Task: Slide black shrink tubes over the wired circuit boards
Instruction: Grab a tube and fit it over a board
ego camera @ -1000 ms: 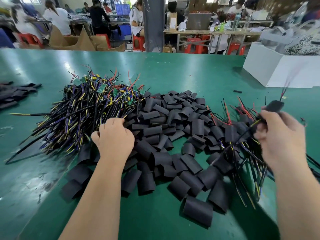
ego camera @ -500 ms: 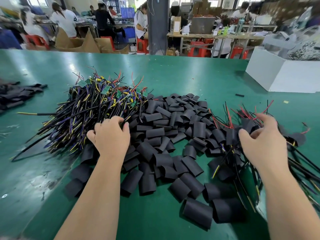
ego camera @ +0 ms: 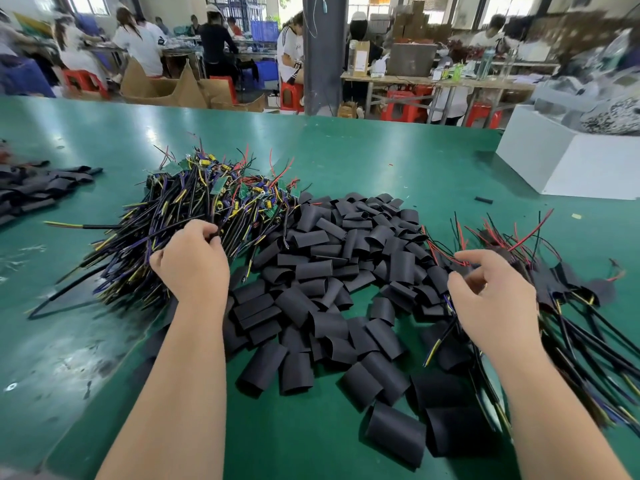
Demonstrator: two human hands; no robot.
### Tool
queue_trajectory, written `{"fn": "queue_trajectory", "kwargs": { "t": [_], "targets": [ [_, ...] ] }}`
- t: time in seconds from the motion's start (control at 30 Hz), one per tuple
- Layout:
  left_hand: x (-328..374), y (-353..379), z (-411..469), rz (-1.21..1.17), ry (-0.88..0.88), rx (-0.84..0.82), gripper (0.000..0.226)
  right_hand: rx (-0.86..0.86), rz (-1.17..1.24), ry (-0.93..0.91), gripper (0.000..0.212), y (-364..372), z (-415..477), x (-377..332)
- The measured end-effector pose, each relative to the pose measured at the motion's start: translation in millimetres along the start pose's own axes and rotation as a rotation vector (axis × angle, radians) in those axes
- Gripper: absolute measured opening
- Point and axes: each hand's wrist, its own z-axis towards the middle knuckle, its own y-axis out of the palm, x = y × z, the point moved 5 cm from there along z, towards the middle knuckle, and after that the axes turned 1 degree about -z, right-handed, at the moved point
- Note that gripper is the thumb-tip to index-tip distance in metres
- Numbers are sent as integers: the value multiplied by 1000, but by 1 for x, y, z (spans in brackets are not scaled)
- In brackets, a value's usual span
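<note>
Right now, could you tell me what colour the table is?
The table is green; head view shows it.

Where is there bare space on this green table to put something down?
Bare green table lies beyond the piles, up to the white box, and at the near-left corner. Crowded: the tangle of wired circuit boards, the heap of black shrink tubes, the sleeved boards at right.

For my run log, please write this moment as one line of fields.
left grip: pinches wires of unsleeved boards | right grip: open, empty, above sleeved boards | shrink tubes: heap between piles
</note>
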Motion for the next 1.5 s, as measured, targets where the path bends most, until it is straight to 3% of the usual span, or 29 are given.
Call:
{"fn": "queue_trajectory", "kwargs": {
  "t": [0.23, 0.33, 0.4, 0.47, 0.53, 0.67, 0.83, 1.2, 1.3, 1.4, 1.5],
  "targets": [
    [10, -6, -5, -208, -25, 18, 27, -70, 155, -6, 17, 8, -5, -9],
    [36, -11, -17, -366, 163, -39, 27, -203, 434, 125, 20, 20, -10, -13],
    [56, -15, -32, -503, 340, -119, 24, -392, 667, 197, 21, 33, -19, -21],
    [74, -16, -48, -565, 496, -221, 23, -603, 876, 222, 48, 43, -29, -31],
    [85, -13, -64, -530, 616, -313, 26, -670, 1070, 186, 69, 44, -33, -39],
    [91, -7, -83, -337, 705, -396, 33, -502, 1121, 58, 71, 38, -25, -39],
    [93, -4, -90, -225, 733, -454, 32, -260, 962, 28, 24, 37, -21, -31],
    [113, -7, -113, -308, 860, -430, 19, -336, 1150, 222, 9, 49, -28, -37],
    [112, -9, -111, -280, 856, -370, 13, -353, 921, 157, 17, 44, -26, -33],
    [106, -10, -103, -287, 779, -336, 20, -259, 176, -64, 11, 31, -16, -21],
    [99, -6, -95, -264, 723, -335, 21, -231, -118, -172, 11, 29, -16, -18]
  ]
}}
